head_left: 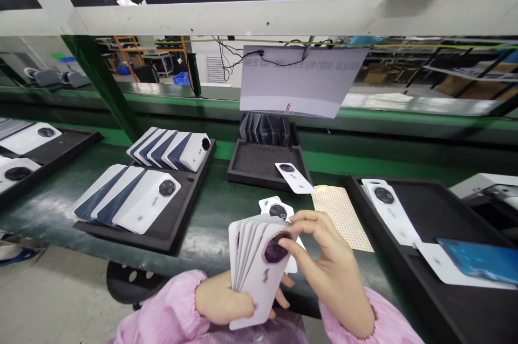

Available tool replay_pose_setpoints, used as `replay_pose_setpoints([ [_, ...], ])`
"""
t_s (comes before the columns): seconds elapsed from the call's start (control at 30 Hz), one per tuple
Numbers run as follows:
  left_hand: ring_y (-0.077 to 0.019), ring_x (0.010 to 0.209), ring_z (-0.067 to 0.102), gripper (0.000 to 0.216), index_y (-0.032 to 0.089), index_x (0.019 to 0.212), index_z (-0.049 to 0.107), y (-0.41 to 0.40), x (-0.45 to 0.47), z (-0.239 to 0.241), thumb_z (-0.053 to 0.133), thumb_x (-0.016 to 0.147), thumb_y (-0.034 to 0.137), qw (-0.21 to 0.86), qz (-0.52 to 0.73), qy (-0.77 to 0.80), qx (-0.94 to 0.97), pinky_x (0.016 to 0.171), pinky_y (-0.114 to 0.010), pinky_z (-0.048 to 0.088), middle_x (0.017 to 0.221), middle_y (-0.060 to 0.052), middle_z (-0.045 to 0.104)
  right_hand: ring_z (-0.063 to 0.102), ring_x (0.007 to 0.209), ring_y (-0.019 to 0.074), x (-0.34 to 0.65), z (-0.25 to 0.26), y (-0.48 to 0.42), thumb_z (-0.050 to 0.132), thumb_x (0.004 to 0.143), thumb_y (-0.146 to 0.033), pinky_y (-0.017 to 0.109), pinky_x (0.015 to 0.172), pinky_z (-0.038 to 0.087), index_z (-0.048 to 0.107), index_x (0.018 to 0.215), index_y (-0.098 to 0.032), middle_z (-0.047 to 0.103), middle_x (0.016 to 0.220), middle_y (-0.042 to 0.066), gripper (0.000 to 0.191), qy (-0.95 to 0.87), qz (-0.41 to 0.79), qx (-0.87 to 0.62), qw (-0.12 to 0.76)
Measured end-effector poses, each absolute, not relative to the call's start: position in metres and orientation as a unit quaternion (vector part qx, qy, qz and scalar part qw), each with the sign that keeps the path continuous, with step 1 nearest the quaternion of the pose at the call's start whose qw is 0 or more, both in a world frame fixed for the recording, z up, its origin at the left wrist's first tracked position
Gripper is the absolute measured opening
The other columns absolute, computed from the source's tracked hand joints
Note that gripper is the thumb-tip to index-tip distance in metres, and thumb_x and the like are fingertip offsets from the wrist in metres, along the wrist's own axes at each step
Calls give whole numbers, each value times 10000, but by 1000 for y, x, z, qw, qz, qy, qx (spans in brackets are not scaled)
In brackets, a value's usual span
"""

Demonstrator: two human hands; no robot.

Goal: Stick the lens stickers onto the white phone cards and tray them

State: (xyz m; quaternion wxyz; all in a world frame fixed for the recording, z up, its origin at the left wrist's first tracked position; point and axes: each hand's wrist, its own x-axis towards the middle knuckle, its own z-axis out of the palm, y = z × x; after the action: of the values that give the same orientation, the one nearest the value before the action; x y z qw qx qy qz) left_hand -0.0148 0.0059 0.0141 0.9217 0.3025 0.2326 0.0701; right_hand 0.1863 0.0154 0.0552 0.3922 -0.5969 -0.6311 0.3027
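My left hand (226, 298) is wrapped round a fanned stack of white phone back covers (257, 284), its thumb across the front one near the bottom. At the top of that front cover, my right hand (334, 263) pinches the edge beside the dark round camera patch, thumb on the patch and fingers behind. Behind the held stack, more white covers (277, 208) lie on the green bench, partly hidden. A single cover (295, 177) rests tilted on the front right corner of a black tray (259, 157).
To the left, a black tray (178, 214) bears two rows of leaning covers. A dotted sticker sheet (343, 220) lies right of my hands. Another black tray (437, 209) at right holds white covers and a blue sheet (481, 258). A monitor-like panel (299, 79) hangs behind.
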Motion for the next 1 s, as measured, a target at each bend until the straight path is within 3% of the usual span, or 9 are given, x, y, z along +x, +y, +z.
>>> replay_pose_setpoints([
  [0.2, -288, 1068, 555, 564, 193, 1224, 517, 18, -12, 22, 623, 670, 190, 897, 64, 267, 347, 879, -500, 465, 1190, -117, 548, 547, 879, 182, 192, 56, 22, 616, 800, -187, 327, 717, 478, 548, 757, -199, 544, 908, 35, 81, -634, 362, -582, 359],
  [0.37, -227, 882, 638, 579, 126, 1086, 618, 16, -7, 25, 505, 523, 59, 943, 86, 252, 201, 791, -376, 519, 999, -97, 645, 521, 1022, 228, 177, 52, 10, 533, 814, -41, 418, 868, 388, 581, 777, -156, 616, 923, 67, 130, -724, 160, -528, 414],
  [0.47, -220, 805, 641, 532, 84, 940, 678, 12, -4, 27, 458, 457, 51, 955, 119, 243, 123, 723, -339, 526, 916, -98, 669, 579, 997, 217, 171, 50, 0, 462, 866, -40, 451, 926, 332, 622, 870, -130, 674, 880, 62, 183, -775, 144, -458, 411],
  [0.7, -255, 881, 611, 551, 118, 968, 651, 12, -2, 32, 475, 449, 58, 960, 119, 234, 96, 807, -408, 471, 881, -69, 669, 611, 1005, 223, 178, 51, -11, 427, 910, -89, 433, 884, 417, 625, 922, -104, 701, 897, 76, 199, -807, 150, -406, 401],
  [1.0, -282, 865, 611, 562, 101, 992, 645, 13, -4, 36, 477, 455, 84, 963, 110, 229, 90, 792, -436, 459, 869, -87, 663, 639, 944, 211, 179, 61, -2, 428, 915, -96, 401, 795, 496, 628, 898, -91, 707, 855, 89, 201, -829, 136, -377, 390],
])
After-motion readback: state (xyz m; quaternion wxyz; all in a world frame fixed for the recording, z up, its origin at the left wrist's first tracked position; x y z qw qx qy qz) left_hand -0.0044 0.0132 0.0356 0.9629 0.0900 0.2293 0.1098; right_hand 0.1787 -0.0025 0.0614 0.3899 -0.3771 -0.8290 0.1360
